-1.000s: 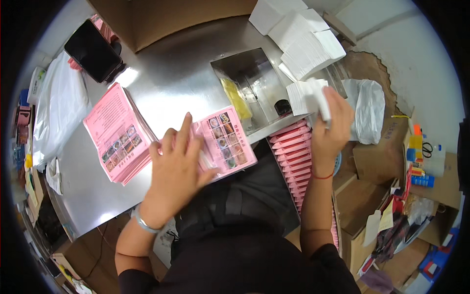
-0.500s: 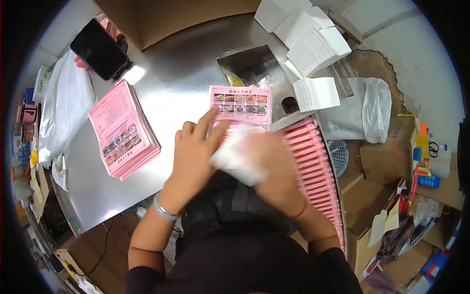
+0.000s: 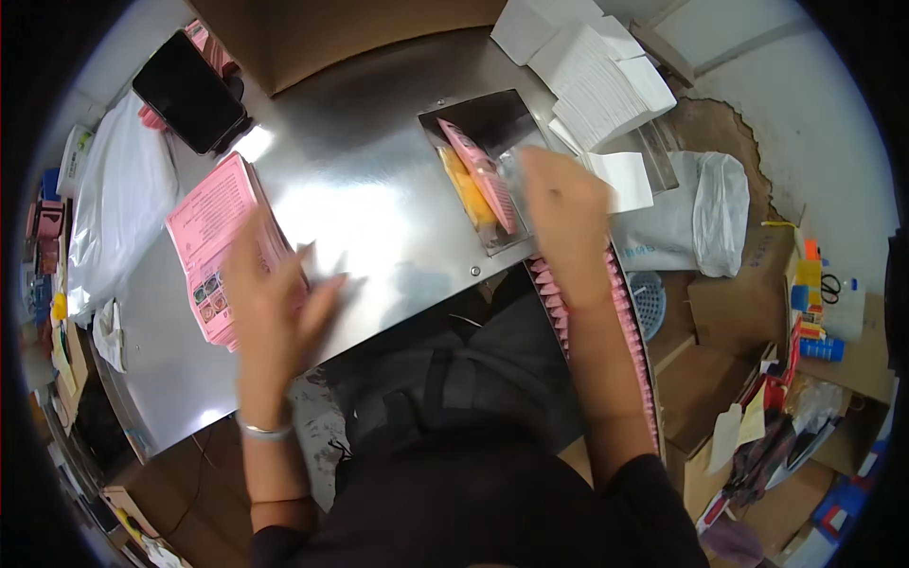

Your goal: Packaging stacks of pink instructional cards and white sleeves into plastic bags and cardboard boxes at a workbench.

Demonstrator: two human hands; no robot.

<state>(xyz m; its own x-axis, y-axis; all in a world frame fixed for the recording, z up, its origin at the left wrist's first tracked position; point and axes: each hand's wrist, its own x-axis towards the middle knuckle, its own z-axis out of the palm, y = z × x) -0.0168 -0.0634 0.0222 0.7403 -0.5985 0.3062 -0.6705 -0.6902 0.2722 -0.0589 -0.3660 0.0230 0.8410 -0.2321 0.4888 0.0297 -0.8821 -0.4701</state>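
Observation:
My left hand [image 3: 270,298] is over the right edge of a stack of pink printed sheets [image 3: 216,204]; its fingers are spread and blurred. Beside the rectangular opening in the metal table is my right hand [image 3: 568,204], its fingers curled; anything inside them is hidden. A pink folded packet [image 3: 481,175] and a yellow packet [image 3: 464,187] lie slanted in that opening. Just right of my right hand stands a small stack of white folded paper [image 3: 623,180].
Larger stacks of white folded paper [image 3: 606,90] stand at the back right. A row of pink packets [image 3: 552,298] runs below the table's right edge. A black phone [image 3: 189,92] and a white plastic bag [image 3: 123,208] are at left; a cardboard box [image 3: 331,33] stands behind.
My hands have parted, left toward the pink stack, right toward the opening. The pink sheet and white piece have left the spot before me. A pink packet now shows in the opening.

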